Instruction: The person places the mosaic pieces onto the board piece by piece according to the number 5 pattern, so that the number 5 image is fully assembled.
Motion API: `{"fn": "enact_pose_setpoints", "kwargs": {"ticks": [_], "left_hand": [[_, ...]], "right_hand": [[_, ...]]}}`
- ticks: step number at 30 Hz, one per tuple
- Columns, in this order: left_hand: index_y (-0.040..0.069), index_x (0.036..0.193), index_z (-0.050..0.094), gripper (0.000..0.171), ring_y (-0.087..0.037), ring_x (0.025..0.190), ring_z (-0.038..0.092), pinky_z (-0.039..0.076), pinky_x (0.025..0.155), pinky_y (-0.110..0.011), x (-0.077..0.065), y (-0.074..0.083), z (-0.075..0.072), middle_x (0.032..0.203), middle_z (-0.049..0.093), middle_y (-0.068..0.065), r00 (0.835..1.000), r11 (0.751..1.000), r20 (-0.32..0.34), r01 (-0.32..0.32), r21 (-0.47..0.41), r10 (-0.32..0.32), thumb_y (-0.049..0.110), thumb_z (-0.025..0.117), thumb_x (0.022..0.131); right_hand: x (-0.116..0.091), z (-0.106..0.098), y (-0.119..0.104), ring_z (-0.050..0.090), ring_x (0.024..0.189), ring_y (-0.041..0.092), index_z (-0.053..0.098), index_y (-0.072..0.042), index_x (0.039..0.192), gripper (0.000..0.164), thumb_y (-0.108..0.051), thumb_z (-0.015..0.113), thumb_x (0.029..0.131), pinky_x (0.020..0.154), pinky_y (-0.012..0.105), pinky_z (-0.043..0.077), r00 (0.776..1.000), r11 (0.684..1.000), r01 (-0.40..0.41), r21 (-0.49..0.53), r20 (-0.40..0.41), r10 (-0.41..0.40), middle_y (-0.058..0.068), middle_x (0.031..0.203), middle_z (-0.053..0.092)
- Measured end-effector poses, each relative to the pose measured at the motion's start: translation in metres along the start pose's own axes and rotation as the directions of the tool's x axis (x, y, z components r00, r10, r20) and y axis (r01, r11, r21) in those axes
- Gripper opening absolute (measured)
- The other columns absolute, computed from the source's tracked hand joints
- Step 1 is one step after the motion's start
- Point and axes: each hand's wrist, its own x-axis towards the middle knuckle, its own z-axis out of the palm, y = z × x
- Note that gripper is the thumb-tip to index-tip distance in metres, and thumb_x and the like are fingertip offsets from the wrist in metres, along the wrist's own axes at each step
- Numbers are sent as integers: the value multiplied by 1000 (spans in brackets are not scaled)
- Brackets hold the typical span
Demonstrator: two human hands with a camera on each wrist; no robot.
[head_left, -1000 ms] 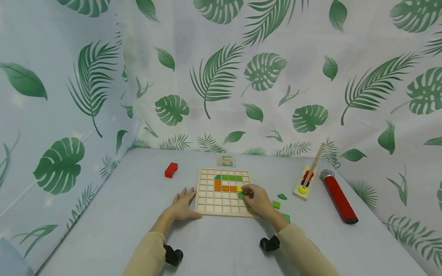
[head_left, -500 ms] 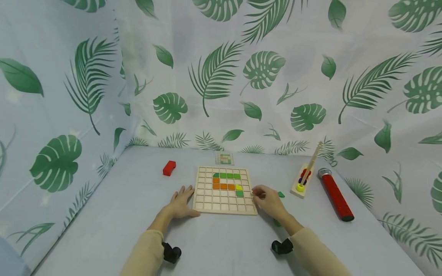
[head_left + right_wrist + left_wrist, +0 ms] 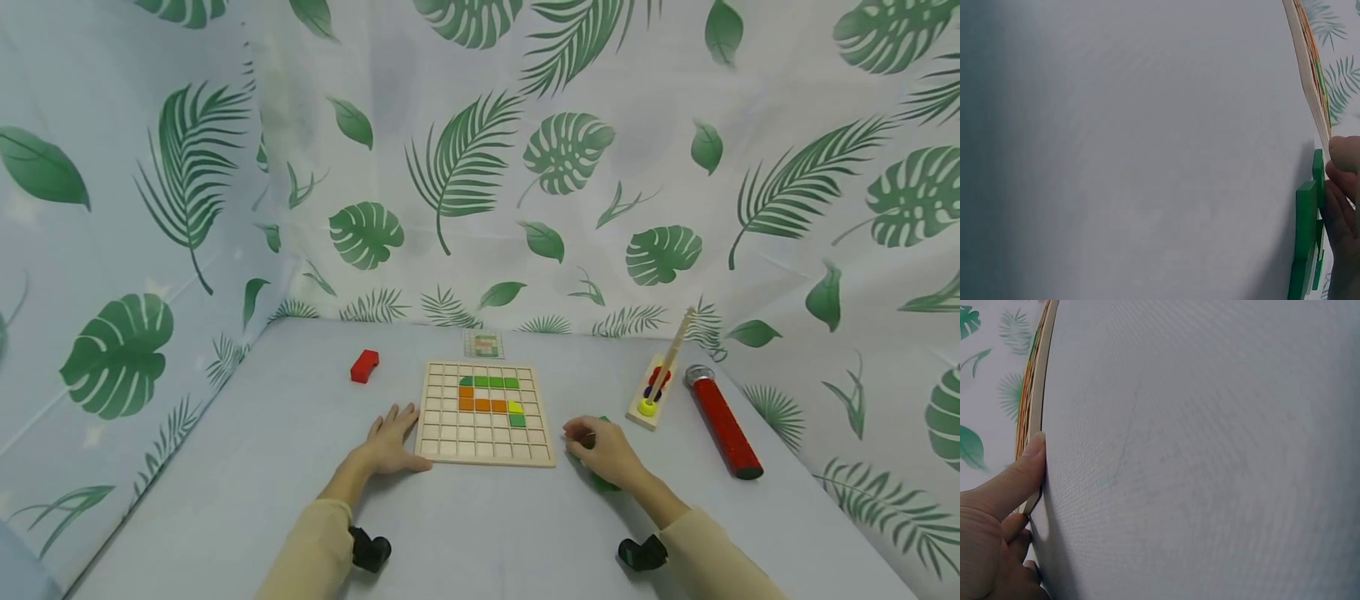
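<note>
A wooden grid board (image 3: pixel 480 437) lies flat, with orange, green and yellow pieces in some cells. My left hand (image 3: pixel 390 443) rests beside its left edge, fingers spread; in the left wrist view the thumb (image 3: pixel 1015 481) touches the board's side. To the right of the board, my right hand (image 3: pixel 603 450) is above loose green pieces (image 3: pixel 602 483), its fingers loosely bent. From the right wrist, a thick green piece (image 3: pixel 1304 231) and thinner green ones stand close beside the fingers. Part of these pieces is hidden under the hand. No piece shows plainly between the fingertips.
Behind the board lies a small pattern card (image 3: pixel 484 344). A red arched block (image 3: pixel 364 366) is at the back left. On the right stand a wooden bead toy (image 3: pixel 651 396) with an upright stick and a red microphone-shaped thing (image 3: pixel 725 425). Patterned cloth walls enclose the table.
My right hand has let go of the yellow piece, now lying in its cell, and moved right, off the board to the loose green pieces. My left hand stays beside the board.
</note>
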Motion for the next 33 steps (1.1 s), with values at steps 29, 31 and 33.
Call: {"fn": "enact_pose_setpoints", "kwargs": {"ticks": [29,31,33], "left_hand": [[0,145,31,93,-37,141,7,3,112,-52,-1,1,0,152,23,-18,1000,1000,-5,-3,4,3,34,79,73],[0,145,31,93,-37,141,7,3,112,-53,-2,2,0,152,23,-19,1000,1000,-5,-5,-1,5,34,80,73],[0,145,31,93,-37,141,7,3,112,-53,-2,2,0,152,23,-19,1000,1000,-3,-7,-1,7,34,80,73]], "right_hand": [[-17,-7,6,59,82,11,66,-7,104,37,-13,82,71,73,30,52,999,995,-53,-86,-2,53,-2,90,64],[-16,-7,4,59,82,12,66,-7,104,36,-11,81,72,73,31,52,998,995,-60,-78,0,60,-2,90,64],[-16,-7,2,60,83,13,65,-6,104,34,-8,80,73,73,32,53,998,995,-66,-69,5,67,-1,89,64]]}}
